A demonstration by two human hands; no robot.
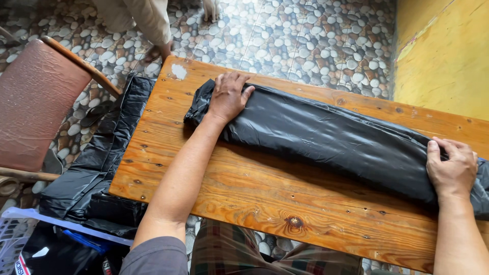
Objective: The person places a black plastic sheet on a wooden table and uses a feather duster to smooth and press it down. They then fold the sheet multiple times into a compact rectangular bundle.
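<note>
A long roll of black plastic sheeting (pixel 326 140) lies across a wooden table (pixel 244 198). My left hand (pixel 227 95) presses flat, fingers spread, on the roll's far left end. My right hand (pixel 451 168) rests on the roll's right end, fingers curled over its upper edge. Neither hand lifts the roll; both lie on top of it.
More black plastic (pixel 102 158) hangs off the table's left edge down to the pebble-pattern floor (pixel 305 35). A brown chair (pixel 35 97) stands at left. Another person's sleeve and hand (pixel 153 25) show at the top. A yellow wall (pixel 443 51) is at right.
</note>
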